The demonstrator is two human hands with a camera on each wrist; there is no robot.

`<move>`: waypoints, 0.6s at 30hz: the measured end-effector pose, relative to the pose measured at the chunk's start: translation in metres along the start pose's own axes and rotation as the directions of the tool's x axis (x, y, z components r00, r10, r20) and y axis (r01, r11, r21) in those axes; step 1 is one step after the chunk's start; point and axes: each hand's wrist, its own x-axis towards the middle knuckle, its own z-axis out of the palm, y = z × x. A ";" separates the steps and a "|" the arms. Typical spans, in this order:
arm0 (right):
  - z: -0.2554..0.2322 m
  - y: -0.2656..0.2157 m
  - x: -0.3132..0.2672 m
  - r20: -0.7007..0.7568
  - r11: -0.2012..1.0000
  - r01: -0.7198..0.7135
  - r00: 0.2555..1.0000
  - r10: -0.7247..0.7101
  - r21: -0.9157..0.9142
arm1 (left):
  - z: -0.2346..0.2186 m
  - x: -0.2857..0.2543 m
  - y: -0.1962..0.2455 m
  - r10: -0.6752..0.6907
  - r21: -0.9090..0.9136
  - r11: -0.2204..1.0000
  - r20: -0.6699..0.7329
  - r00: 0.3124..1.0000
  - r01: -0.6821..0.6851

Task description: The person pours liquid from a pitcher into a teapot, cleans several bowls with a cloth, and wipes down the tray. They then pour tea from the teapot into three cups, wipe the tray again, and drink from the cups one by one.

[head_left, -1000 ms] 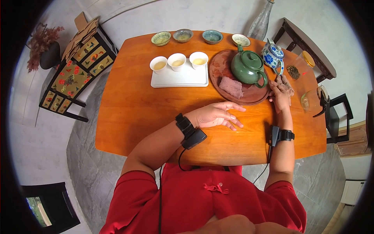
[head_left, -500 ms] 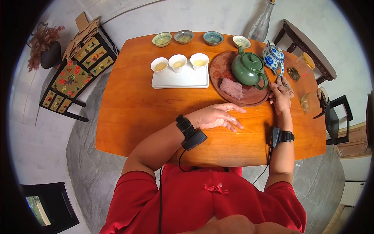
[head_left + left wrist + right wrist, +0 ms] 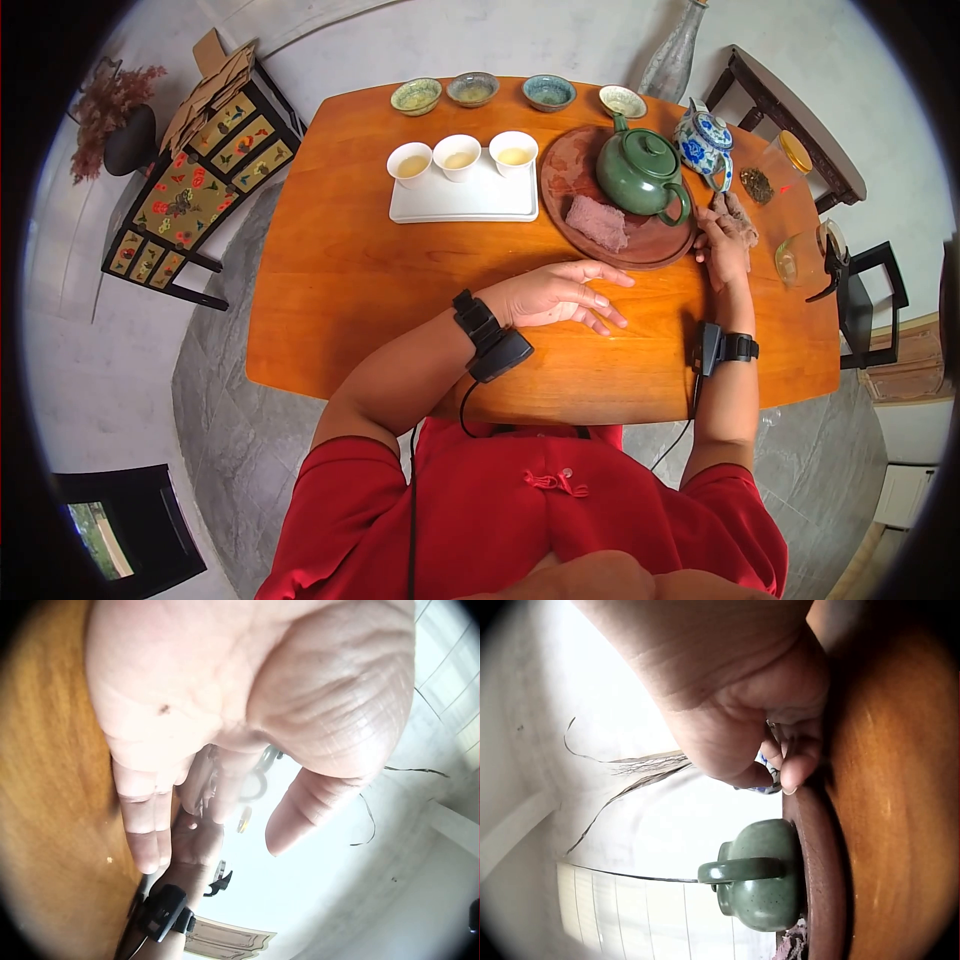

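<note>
In the head view my left hand (image 3: pixel 553 296) lies on its side on the wooden table, fingers relaxed and apart, holding nothing. The left wrist view shows its palm (image 3: pixel 180 682). My right hand (image 3: pixel 724 250) rests by the right rim of the round brown tray (image 3: pixel 640 258), against a brownish crumpled thing (image 3: pixel 741 222); its fingers look loosely bent, and whether they touch that thing is unclear. On the tray stand a green teapot (image 3: pixel 638 170) and a folded pinkish cloth (image 3: pixel 597 222). The right wrist view shows the fingertips of my right hand (image 3: pixel 742 720) at the tray's rim (image 3: pixel 821 877).
Three white cups with pale liquid, one being the middle cup (image 3: pixel 456 158), stand at a white tray (image 3: pixel 463 206). Several small bowls (image 3: pixel 473 90) line the far edge. A blue-and-white teapot (image 3: pixel 704 146), a yellow-lidded jar (image 3: pixel 790 153) and a glass pitcher (image 3: pixel 797 262) stand right.
Both hands keep their places. The view shifts very slightly; nothing on the table has visibly moved.
</note>
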 end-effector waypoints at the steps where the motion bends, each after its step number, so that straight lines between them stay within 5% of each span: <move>1: 0.000 -0.001 0.000 -0.001 1.000 0.012 1.000 -0.012 0.001 | 0.000 0.000 0.000 0.007 0.012 1.000 -0.003 1.000 -0.007; 18: -0.002 0.002 0.003 -0.010 1.000 0.003 1.000 -0.003 -0.019 | -0.002 0.000 -0.001 0.008 -0.006 1.000 0.007 1.000 -0.008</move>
